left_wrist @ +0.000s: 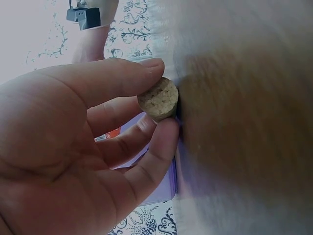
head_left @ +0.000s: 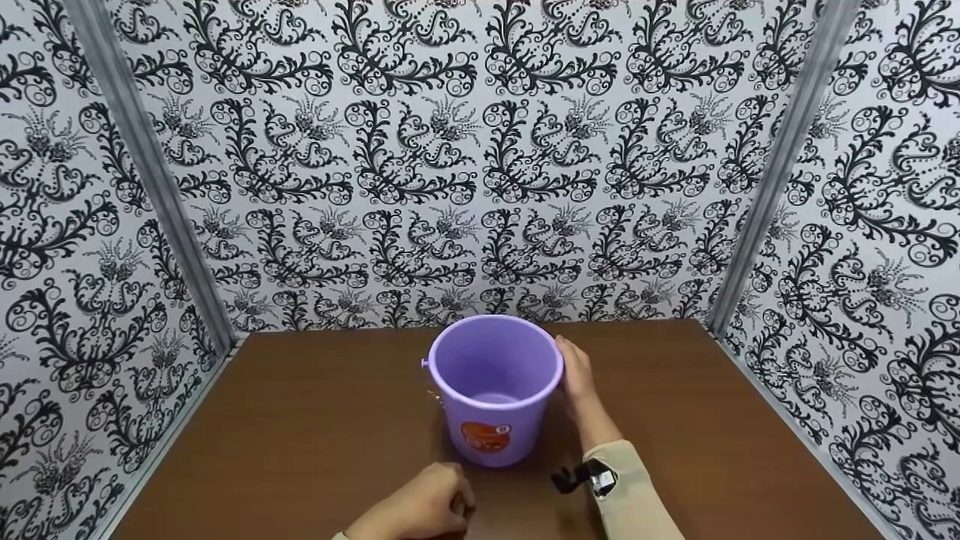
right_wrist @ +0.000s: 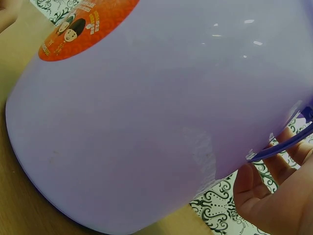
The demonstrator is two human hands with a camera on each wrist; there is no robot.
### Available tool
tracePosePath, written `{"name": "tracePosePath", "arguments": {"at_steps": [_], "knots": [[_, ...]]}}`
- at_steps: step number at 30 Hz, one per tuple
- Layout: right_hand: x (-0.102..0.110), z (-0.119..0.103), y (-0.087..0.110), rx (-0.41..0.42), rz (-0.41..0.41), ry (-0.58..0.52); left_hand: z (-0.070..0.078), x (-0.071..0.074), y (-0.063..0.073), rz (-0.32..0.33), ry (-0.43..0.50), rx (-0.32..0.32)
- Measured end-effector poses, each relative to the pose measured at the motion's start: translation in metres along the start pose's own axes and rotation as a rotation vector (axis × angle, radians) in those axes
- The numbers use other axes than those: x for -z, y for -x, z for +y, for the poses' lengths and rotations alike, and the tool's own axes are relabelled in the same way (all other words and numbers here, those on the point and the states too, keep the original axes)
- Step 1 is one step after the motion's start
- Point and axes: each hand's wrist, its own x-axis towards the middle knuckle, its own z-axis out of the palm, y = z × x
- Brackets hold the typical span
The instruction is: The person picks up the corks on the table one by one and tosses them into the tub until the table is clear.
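A purple bucket [head_left: 491,420] with an orange label [head_left: 486,436] stands upright on the brown table, its mouth facing up and nothing visible inside. My right hand [head_left: 576,371] holds it at the right side by the rim; the right wrist view shows fingers [right_wrist: 288,147] against the upper edge. In front of the bucket, low over the table, is my left hand [head_left: 431,499]. It pinches a short cork stopper [left_wrist: 160,100] between thumb and fingers, the grainy round end facing the left wrist camera. From the head view the cork is hidden by the hand.
The brown table [head_left: 322,420] runs back to a wall [head_left: 420,187] with black scroll patterns. Similar walls stand left and right, with grey strips [head_left: 157,150] at the corners. A small black wrist device [head_left: 589,478] sits on the right sleeve.
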Motion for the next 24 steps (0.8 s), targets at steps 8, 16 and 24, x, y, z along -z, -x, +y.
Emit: {"name": "tracePosePath", "arguments": {"at_steps": [8,16,24], "knots": [[-0.001,-0.008,0.002,-0.020,-0.009,-0.007,0.002,0.001,-0.002,-0.005,0.063,-0.020],[0.000,-0.016,0.002,-0.001,-0.009,0.007,0.002,0.000,-0.005,-0.019,0.127,-0.029],[0.000,-0.001,0.001,-0.004,0.025,0.048,-0.002,-0.001,-0.003,-0.033,0.199,-0.067]]}}
